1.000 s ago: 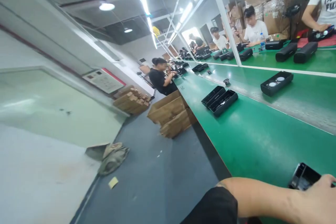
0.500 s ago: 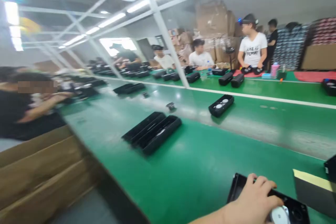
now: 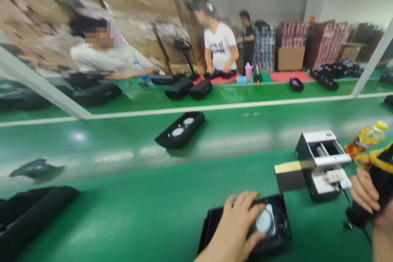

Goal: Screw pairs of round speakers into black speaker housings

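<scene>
My left hand (image 3: 241, 223) lies over a black casing (image 3: 278, 221) at the bottom centre, its fingers bent around a round silver-white part (image 3: 264, 221) set in the casing. At the right edge my right hand (image 3: 367, 192) is wrapped round a black handheld tool (image 3: 383, 180) with a yellow band at its top and a cable below. Between the hands, farther back, stands a white and black box-shaped device (image 3: 327, 159), beside a black sheet with a yellow edge (image 3: 290, 178).
A black casing with two white discs (image 3: 181, 131) lies mid-table. Another dark casing (image 3: 39, 208) is at the lower left. A bottle with a yellow cap (image 3: 368, 137) stands behind the device. People work across the green table (image 3: 138, 188), near a slanted white post (image 3: 46, 86).
The view has swung to the right. The box-shaped device, the bottle and my right hand with the black tool have come into view. My left hand remains on the casing.
</scene>
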The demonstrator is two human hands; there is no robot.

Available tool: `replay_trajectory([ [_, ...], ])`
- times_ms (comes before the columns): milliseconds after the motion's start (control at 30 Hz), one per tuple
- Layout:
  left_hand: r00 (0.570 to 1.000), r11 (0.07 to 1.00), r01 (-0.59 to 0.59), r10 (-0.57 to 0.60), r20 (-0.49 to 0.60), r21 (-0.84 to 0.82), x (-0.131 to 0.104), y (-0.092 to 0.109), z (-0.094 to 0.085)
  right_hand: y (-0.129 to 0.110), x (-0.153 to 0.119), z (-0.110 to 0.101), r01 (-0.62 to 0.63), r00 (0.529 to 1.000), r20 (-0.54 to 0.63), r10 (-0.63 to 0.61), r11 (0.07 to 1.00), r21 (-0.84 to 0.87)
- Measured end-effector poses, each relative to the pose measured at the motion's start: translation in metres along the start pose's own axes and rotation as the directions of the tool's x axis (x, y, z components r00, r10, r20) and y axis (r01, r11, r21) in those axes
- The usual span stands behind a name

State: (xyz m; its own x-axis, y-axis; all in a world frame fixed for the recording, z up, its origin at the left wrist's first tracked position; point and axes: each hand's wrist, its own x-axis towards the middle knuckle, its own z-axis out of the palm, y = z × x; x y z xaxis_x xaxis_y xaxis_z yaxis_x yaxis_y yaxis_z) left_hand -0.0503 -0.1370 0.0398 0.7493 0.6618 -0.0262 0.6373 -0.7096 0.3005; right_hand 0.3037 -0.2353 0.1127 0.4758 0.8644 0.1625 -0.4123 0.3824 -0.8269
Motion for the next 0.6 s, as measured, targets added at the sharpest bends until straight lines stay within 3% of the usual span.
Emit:
replay_trajectory([
  [100,1.000,0.999,-0.004,0.003,-0.014,-0.040,0.004,0.013,-0.011,-0.012,0.020,0.012,0.167,0.984,0.060,-0.166,0.986,-0.020],
  [267,1.000,0.994,0.003,-0.002,0.005,-0.113,0.011,0.016,-0.012,-0.001,0.044,0.008,0.263,0.948,0.182,-0.261,0.965,0.015],
  [333,1.000,0.991,0.004,-0.003,0.012,-0.131,0.010,0.016,-0.012,-0.001,0.041,0.014,0.240,0.954,0.177,-0.241,0.970,0.030],
  [467,1.000,0.985,0.010,-0.007,0.018,-0.170,0.009,0.017,-0.014,-0.013,0.026,0.030,0.067,0.995,0.072,-0.065,0.998,-0.021],
  [600,0.999,0.980,0.016,-0.010,0.031,-0.200,0.010,0.018,-0.015,-0.021,0.022,0.034,0.080,0.996,0.024,-0.081,0.997,0.020],
])
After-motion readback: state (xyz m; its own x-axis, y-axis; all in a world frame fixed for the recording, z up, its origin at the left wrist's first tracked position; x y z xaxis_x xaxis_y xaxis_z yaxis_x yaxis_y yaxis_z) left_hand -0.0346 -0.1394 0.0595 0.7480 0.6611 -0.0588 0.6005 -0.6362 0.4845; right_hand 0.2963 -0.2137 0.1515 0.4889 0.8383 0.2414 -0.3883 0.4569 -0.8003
